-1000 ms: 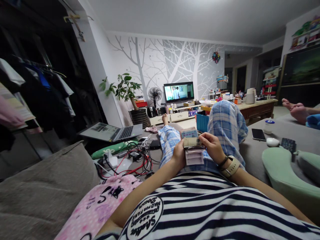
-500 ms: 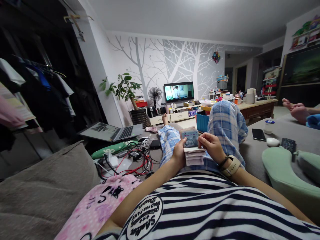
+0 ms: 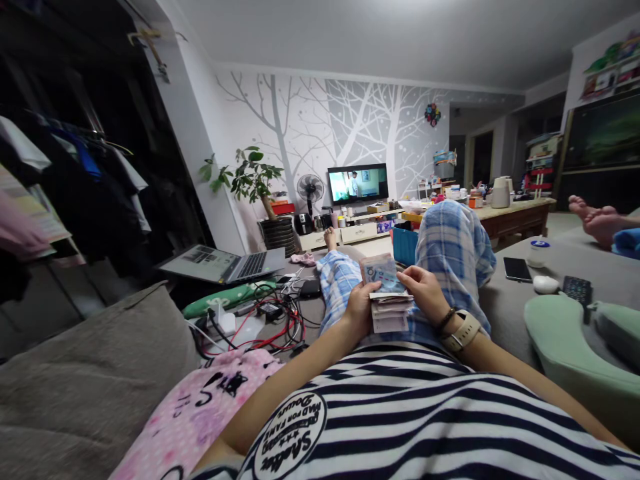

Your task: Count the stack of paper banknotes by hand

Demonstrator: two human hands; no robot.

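A bundle of banknotes (image 3: 390,321) is folded over in my left hand (image 3: 361,303), whose thumb presses on the front near the fold. The lower ends of several notes hang fanned below the fold. On top shows a bluish banknote (image 3: 384,275), with paler notes behind it. My right hand (image 3: 423,287) pinches the right edge of this bluish note between thumb and fingers. Both hands are above my lap, between my legs in blue plaid trousers (image 3: 453,240). A pale watch (image 3: 465,331) and a dark bracelet are on my right wrist.
To the left are an open laptop (image 3: 225,263), tangled cables (image 3: 287,327) and a pink blanket (image 3: 210,407). On the right lie a phone (image 3: 517,269), a white lidded cup (image 3: 539,255), a remote (image 3: 577,291) and a green neck pillow (image 3: 565,340). Another person's feet (image 3: 595,217) rest beyond.
The bluish top note is now tilted and its visible face differs. My right hand has shifted slightly, still at the notes' right edge. The left hand keeps its hold.
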